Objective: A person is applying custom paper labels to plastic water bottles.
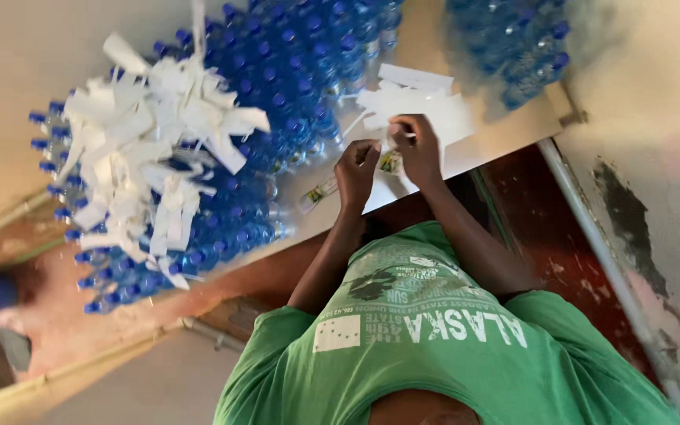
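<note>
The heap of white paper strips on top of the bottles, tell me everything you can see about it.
The heap of white paper strips is a loose, tangled pile of narrow plain white pieces that look like thin paper or label backing, many curled or bent. They point every way and overlap. The heap rests on the caps of the blue-capped bottles, which are packed close together, and a few strips trail off toward the edge of the cluster. Neither hand touches it; both are at work farther along the table.

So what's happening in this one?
A person in a green shirt works at a table. Both hands meet over a small bottle: the left hand and right hand pinch a label strip at it. White paper strips lie piled on packed blue-capped bottles; another label lies nearby.
</note>
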